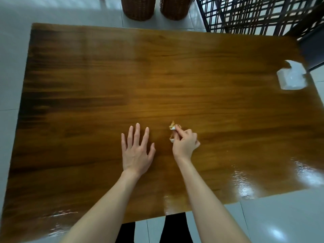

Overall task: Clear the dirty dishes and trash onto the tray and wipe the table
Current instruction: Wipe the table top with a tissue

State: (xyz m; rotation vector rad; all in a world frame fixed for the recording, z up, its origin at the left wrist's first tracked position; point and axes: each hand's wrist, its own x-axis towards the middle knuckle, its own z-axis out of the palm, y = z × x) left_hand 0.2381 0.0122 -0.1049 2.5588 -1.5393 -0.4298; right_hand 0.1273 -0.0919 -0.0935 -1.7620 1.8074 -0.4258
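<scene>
A glossy, brown, rectangular wooden table (122, 76) fills most of the head view, with bright glare on its near right corner. The left hand (136, 153) lies palm down on the near middle of the tabletop, its 5 fingers straight and spread; it holds nothing.

Just to its right, and apart from it, the right hand (184, 144) has its fingers curled, and the fingertips pinch a small crumpled scrap of white paper with tan stains (172, 127). The scrap sticks out past the fingertips on the far side, and a second bit of it shows under the thumb side of the hand. It sits low over the wood, in the near middle of the table; I cannot tell whether it touches the surface.

Well apart from both hands, at the table's far right edge, rests a white tissue pack (292, 77) with a sheet standing up from its top; it is blurred.

Beyond the far edge, 2 brown woven wicker baskets (138, 7) stand side by side on the pale grey tiled floor (280, 225). A dark lattice screen (259, 14) stands to their right. The person's black trouser legs (173, 228) show below the near edge.
</scene>
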